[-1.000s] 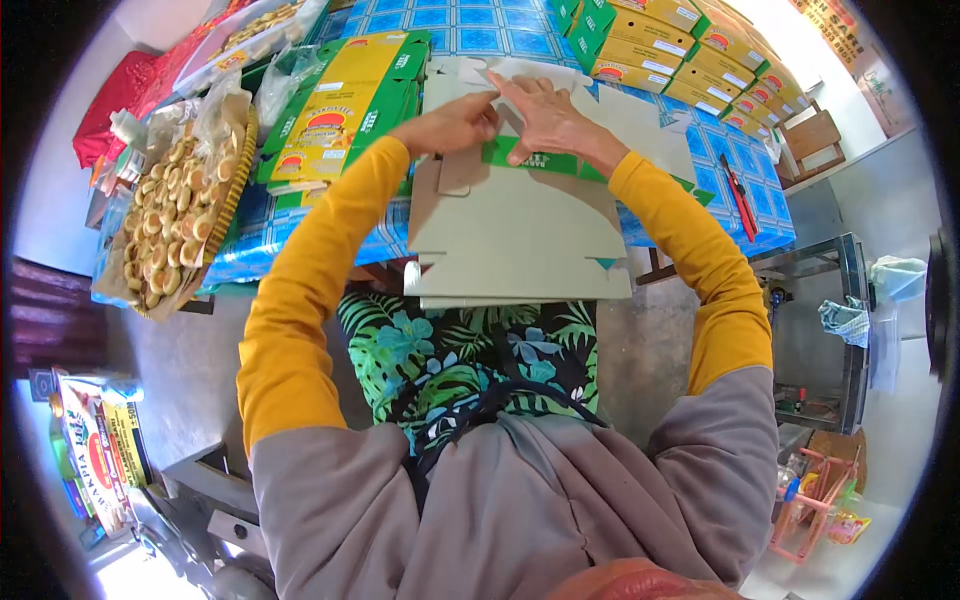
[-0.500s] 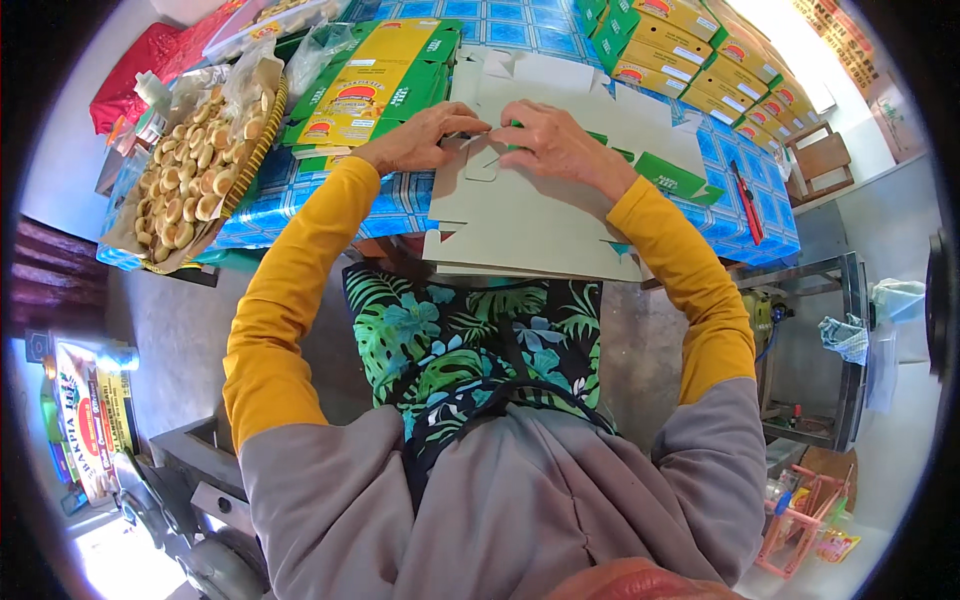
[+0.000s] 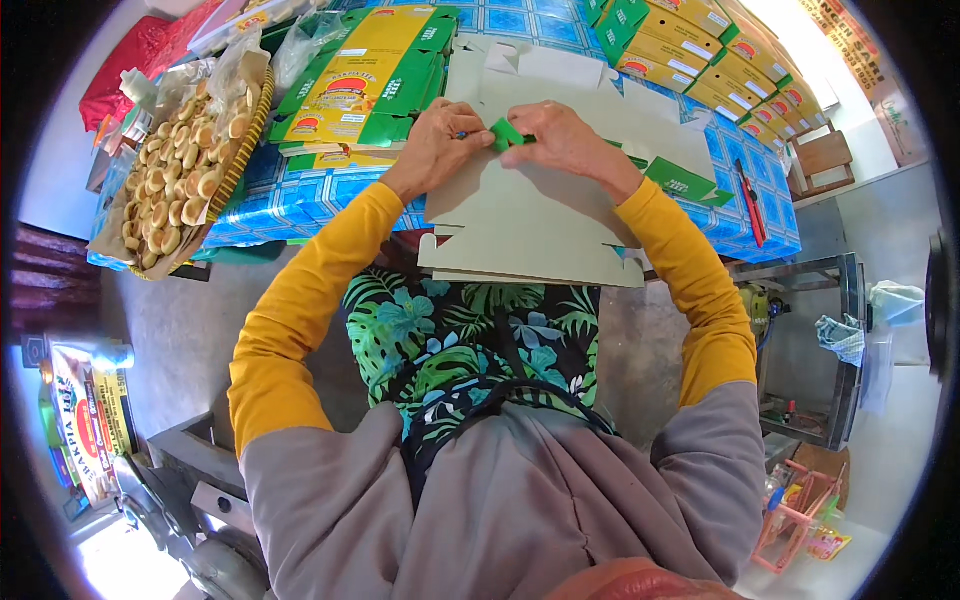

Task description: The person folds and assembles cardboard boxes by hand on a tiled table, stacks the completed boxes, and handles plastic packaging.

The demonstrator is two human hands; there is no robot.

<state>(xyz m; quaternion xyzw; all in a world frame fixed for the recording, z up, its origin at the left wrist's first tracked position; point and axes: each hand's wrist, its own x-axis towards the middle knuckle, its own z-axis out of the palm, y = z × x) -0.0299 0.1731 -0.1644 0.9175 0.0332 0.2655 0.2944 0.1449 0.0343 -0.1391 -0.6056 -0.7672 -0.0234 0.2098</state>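
Observation:
A flat, unfolded cardboard box lies with its pale grey inside up at the table's near edge, partly overhanging it. Between my hands a small flap of it stands up, showing its green printed side. My left hand has its fingers pinched together at the flap's left edge. From the right, my right hand grips the same flap between thumb and curled fingers. More pale cardboard lies beyond and to the right, with a green side panel by my right wrist.
Flattened green and yellow boxes are piled left of my hands. Further left stands a woven tray of small round pastries. A red cutter rests near the blue tablecloth's right edge. Assembled boxes are stacked at the back right.
A small flap has come up out of the cardboard and now shows green between my fingers. My left hand has tilted upright, its forearm shifting slightly right.

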